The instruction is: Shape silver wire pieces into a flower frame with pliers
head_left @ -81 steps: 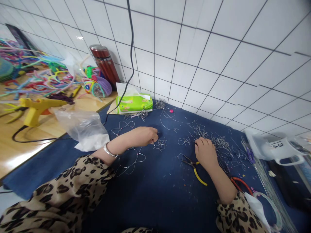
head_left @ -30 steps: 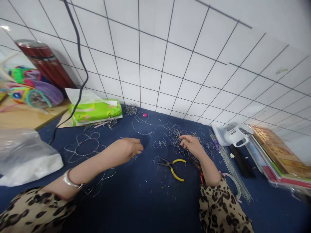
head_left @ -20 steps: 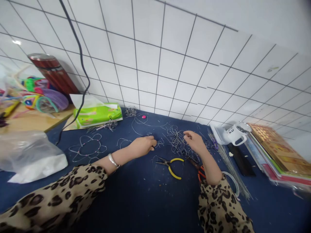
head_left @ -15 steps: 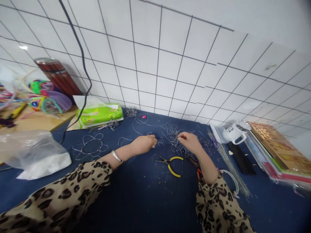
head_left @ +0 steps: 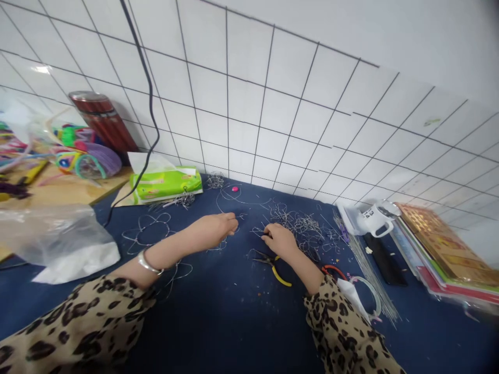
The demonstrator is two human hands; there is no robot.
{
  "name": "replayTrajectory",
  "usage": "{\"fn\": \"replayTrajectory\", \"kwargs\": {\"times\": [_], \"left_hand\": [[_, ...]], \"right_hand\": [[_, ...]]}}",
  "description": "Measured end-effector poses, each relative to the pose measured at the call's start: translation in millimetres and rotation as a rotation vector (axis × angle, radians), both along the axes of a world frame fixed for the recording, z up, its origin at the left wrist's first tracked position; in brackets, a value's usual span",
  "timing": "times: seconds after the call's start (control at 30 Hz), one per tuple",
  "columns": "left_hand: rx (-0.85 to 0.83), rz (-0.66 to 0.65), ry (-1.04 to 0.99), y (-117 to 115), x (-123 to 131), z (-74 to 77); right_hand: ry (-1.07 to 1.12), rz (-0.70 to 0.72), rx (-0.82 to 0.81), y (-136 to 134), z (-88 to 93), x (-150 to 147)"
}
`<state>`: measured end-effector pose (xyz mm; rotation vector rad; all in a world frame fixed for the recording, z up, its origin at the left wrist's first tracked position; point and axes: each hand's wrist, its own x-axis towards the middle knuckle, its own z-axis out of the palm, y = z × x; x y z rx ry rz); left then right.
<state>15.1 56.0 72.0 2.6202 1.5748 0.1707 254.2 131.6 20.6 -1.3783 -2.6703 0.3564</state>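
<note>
My left hand (head_left: pixel 218 229) is closed, its fingertips pinching thin wire; bent wire shows beneath the hand and under the forearm. To its right, my right hand (head_left: pixel 279 240) pinches a short piece of bent wire (head_left: pixel 257 230) at the left edge of a tangled wire pile (head_left: pixel 306 223). Pliers with yellow handles (head_left: pixel 281 277) lie just below the right hand, partly covered by it. An orange-handled tool (head_left: pixel 334 269) rests by the right forearm. Left of my left hand is a flower-shaped wire loop (head_left: pixel 148 230), partly behind the forearm.
A green tissue pack (head_left: pixel 169 184), a small wire clump (head_left: pixel 215 179) and a pink object (head_left: pixel 234 189) sit near the wall. At right are straight wires (head_left: pixel 370 283), a white mug (head_left: pixel 376 221), a black phone-like slab (head_left: pixel 385 262) and stacked books (head_left: pixel 448 244). A plastic bag (head_left: pixel 58 234) lies left.
My left hand has moved left, and wire shows beneath its forearm. My right hand has come left and down from the wire pile, with a bent wire piece at its fingertips.
</note>
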Motion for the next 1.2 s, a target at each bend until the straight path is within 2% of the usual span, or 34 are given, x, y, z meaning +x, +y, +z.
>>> {"fn": "replayTrajectory", "kwargs": {"times": [0.17, 0.27, 0.47, 0.57, 0.77, 0.97, 1.2], "left_hand": [[-0.084, 0.051, 0.082, -12, -28, -16.7], [-0.137, 0.040, 0.092, -16, -32, -20.6], [-0.093, -0.021, 0.073, -13, -8, -6.2], [-0.084, -0.041, 0.075, -5, 8, -4.0], [-0.079, -0.047, 0.114, 18, 31, -14.5], [-0.031, -0.015, 0.104, 32, 40, -22.7], [-0.021, -0.012, 0.028, 48, 46, -32.4]], "right_hand": [[-0.022, -0.005, 0.022, 1, -1.7, -2], [-0.039, -0.012, 0.040, 4, -1.6, -4], [-0.081, 0.019, 0.043, 9, 3.0, -1], [-0.082, 0.041, 0.052, 6, 5.3, 1], [-0.122, 0.089, 0.113, 2, 2.5, -5], [-0.135, 0.011, 0.132, 7, -4.3, -8], [-0.140, -0.044, 0.132, 10, -0.8, 3]]}}
